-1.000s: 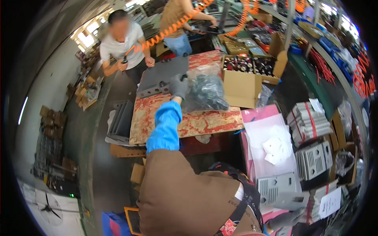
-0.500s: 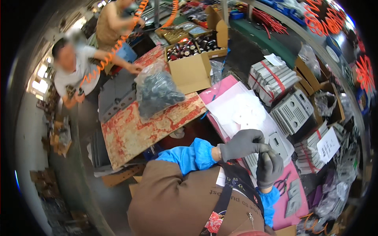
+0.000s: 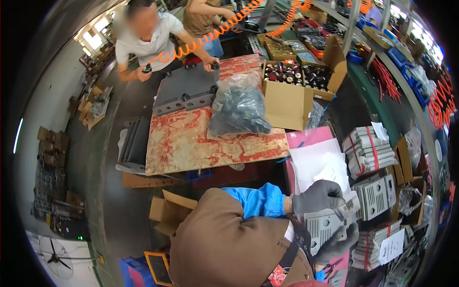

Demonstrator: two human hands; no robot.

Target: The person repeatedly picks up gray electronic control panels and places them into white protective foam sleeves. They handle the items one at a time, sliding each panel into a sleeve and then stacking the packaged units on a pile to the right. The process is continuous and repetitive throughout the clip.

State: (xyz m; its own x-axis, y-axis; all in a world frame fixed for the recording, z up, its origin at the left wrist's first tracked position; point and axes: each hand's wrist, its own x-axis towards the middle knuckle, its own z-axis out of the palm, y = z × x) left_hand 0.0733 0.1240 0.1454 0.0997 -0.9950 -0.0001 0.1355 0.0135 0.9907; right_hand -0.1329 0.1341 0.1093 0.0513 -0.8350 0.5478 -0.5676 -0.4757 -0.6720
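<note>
My left hand (image 3: 317, 197), in a grey glove, pinches a small pale printed label (image 3: 350, 205) above the work surface. Under it lies a light grey slotted metal panel (image 3: 319, 232), partly covered by my gloves. Close to the panel's right edge is my right hand (image 3: 336, 245), also gloved; its thumb and forefinger stand apart with nothing visible between them. Dark-handled pliers (image 3: 331, 269) rest on the pink sheet (image 3: 292, 178) below the right hand. White paper sheets (image 3: 313, 160) spread beyond the left hand.
Strapped stacks of metal panels (image 3: 367, 152) and loose slotted panels (image 3: 375, 197) stand to the right. Ahead, a worn red table (image 3: 191, 148) bears a plastic bag of dark parts (image 3: 240, 111) and an open carton (image 3: 288, 106). A co-worker (image 3: 153, 40) handles a dark grey panel (image 3: 184, 91) there.
The whole view has shifted, moving the red table rightward in the picture. My hands, fingertips together before, have drawn apart; the label now shows in my left hand.
</note>
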